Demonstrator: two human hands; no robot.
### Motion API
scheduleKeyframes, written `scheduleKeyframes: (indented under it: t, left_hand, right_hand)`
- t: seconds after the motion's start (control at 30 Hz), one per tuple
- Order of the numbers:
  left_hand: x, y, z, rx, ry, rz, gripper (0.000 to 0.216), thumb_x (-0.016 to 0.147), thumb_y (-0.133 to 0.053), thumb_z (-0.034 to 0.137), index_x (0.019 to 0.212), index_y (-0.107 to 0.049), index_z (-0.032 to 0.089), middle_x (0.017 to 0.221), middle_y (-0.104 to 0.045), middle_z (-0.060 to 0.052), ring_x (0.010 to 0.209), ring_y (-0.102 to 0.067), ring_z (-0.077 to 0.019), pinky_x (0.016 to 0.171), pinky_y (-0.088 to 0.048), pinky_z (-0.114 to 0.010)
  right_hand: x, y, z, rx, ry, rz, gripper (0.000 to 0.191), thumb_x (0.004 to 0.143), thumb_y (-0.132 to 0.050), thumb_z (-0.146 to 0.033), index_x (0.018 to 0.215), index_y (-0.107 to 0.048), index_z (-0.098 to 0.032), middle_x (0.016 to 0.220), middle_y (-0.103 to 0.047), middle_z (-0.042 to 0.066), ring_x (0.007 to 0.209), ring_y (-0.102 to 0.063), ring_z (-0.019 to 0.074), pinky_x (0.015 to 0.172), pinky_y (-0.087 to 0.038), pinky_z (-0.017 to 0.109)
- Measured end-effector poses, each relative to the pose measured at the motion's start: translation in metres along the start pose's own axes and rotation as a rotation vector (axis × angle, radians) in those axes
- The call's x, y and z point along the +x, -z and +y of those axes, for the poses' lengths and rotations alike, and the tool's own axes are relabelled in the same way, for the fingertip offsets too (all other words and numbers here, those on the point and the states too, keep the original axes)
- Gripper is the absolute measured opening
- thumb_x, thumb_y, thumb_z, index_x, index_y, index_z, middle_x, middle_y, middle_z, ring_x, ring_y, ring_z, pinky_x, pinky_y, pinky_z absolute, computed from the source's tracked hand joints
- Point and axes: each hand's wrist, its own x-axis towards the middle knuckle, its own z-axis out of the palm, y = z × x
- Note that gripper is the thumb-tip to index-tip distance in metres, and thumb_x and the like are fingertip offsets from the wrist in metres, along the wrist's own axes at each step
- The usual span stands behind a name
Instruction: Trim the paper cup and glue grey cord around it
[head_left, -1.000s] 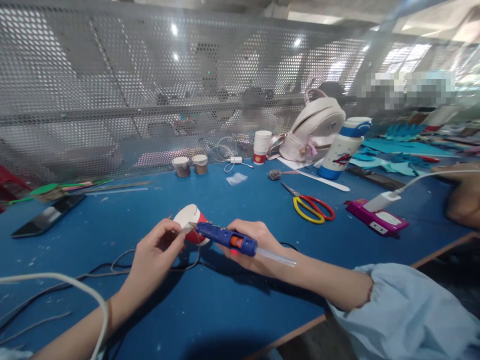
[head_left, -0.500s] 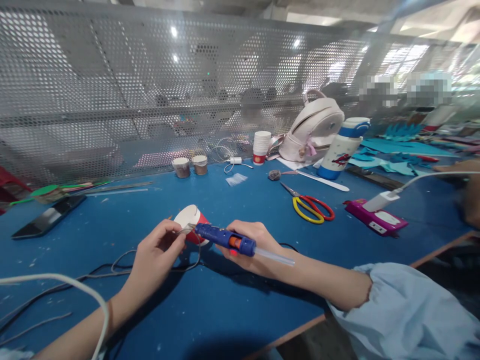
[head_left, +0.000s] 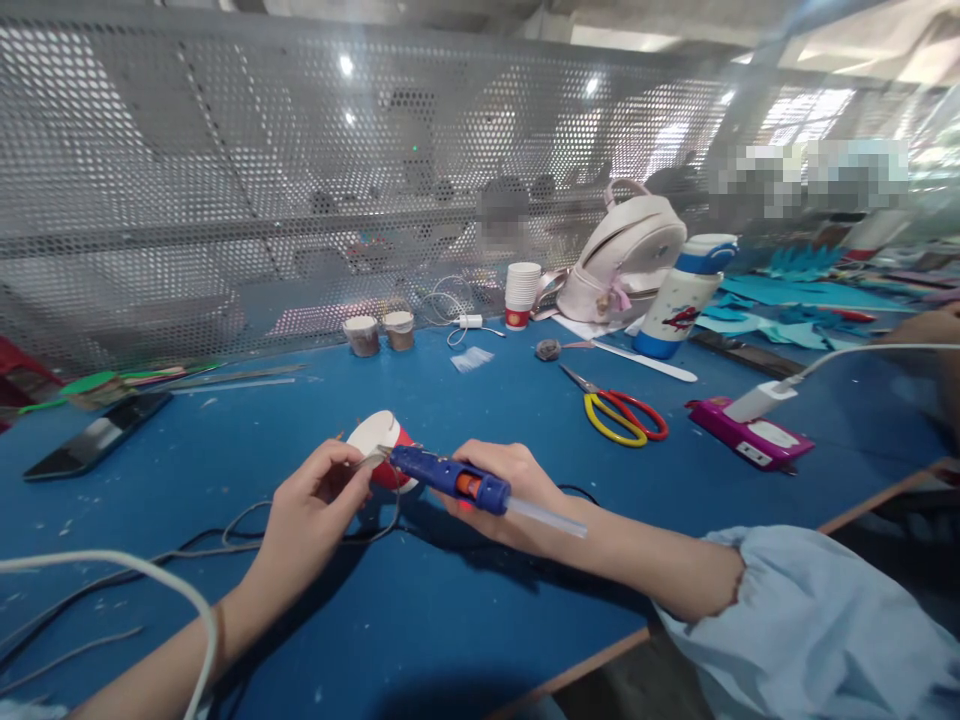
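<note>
My right hand (head_left: 527,478) is wrapped round a blue hot glue gun (head_left: 431,468), with a clear glue stick (head_left: 551,516) jutting from its back end. The nozzle points left and meets the edge of a red and white paper cup (head_left: 372,432), which is tilted with its pale round end towards me. My left hand (head_left: 311,505) is closed in a pinch at that edge, thumb and forefinger on a thin grey cord (head_left: 398,508). The cord loops down below the cup and runs left over the table. The fingers hide the exact spot under the nozzle.
Scissors (head_left: 615,415) and a purple power strip (head_left: 750,435) lie to the right. Behind stand stacked paper cups (head_left: 521,295), a backpack (head_left: 622,255) and a bottle (head_left: 681,300). A phone (head_left: 97,435) lies left; a white cable (head_left: 150,565) crosses my left forearm.
Almost nothing differs. The cup and the glue gun's nozzle have shifted very slightly; both hands keep their grip and place.
</note>
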Motion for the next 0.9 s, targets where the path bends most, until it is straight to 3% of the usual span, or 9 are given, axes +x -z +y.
scheduleKeyframes:
  t: [0.17,0.47,0.9]
  left_hand:
    - [0.000,0.001,0.002,-0.002,0.001,-0.006,0.019,0.082,-0.061,0.039,0.078,-0.060,0.020,0.067,-0.058,0.002,0.055,-0.055,-0.0124,0.054,-0.043,-0.025]
    - [-0.001,0.002,0.001,-0.001,0.000,-0.022,0.018,0.082,-0.060,0.038,0.077,-0.059,0.021,0.067,-0.057,0.002,0.057,-0.055,-0.0133,0.055,-0.043,-0.025]
    - [0.000,0.003,0.002,-0.032,0.023,-0.025,0.021,0.081,-0.061,0.041,0.076,-0.060,0.020,0.064,-0.058,0.002,0.057,-0.054,-0.0135,0.054,-0.042,-0.025]
  right_hand:
    - [0.002,0.001,0.002,0.060,-0.040,0.038,0.016,0.086,-0.057,-0.034,0.080,-0.056,-0.019,0.072,-0.067,0.004,0.058,-0.057,0.0125,0.057,-0.042,0.023]
    - [0.013,0.011,-0.013,0.020,-0.303,0.005,0.023,0.084,-0.061,-0.036,0.069,-0.056,-0.018,0.061,-0.059,-0.001,0.052,-0.049,0.0105,0.051,-0.035,0.022]
    - [0.014,0.013,-0.015,0.069,-0.340,0.008,0.020,0.081,-0.064,-0.032,0.070,-0.056,-0.018,0.060,-0.057,-0.002,0.052,-0.047,0.0093,0.050,-0.037,0.021]
